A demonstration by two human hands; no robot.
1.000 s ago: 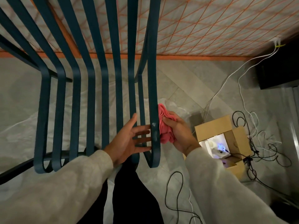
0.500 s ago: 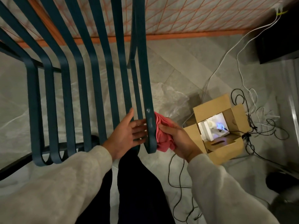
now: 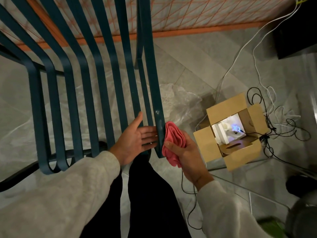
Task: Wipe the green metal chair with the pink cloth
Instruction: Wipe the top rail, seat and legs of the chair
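Observation:
The green metal chair [image 3: 103, 86] fills the left and centre, its flat slats running from the top down to curled ends near my knees. My left hand [image 3: 135, 140] lies flat with straight fingers against the inner side of the rightmost slat [image 3: 155, 93]. The bunched pink cloth [image 3: 171, 143] is held in my right hand [image 3: 187, 155], fingers curled round it, and presses against the outer edge of that same slat near its lower end. Pale smudges show on the slat just above the cloth.
An open cardboard box [image 3: 229, 134] with lit white items inside sits on the floor to the right, amid tangled black and white cables [image 3: 277, 127]. Clear plastic sheeting [image 3: 180, 100] lies under the chair. An orange-gridded mat [image 3: 197, 16] runs along the top. My dark trouser legs are below.
The cloth and my right hand slid down the rightmost slat toward its lower end. My left hand stayed flat on the slat's inner side. The view shifted so the box sits closer.

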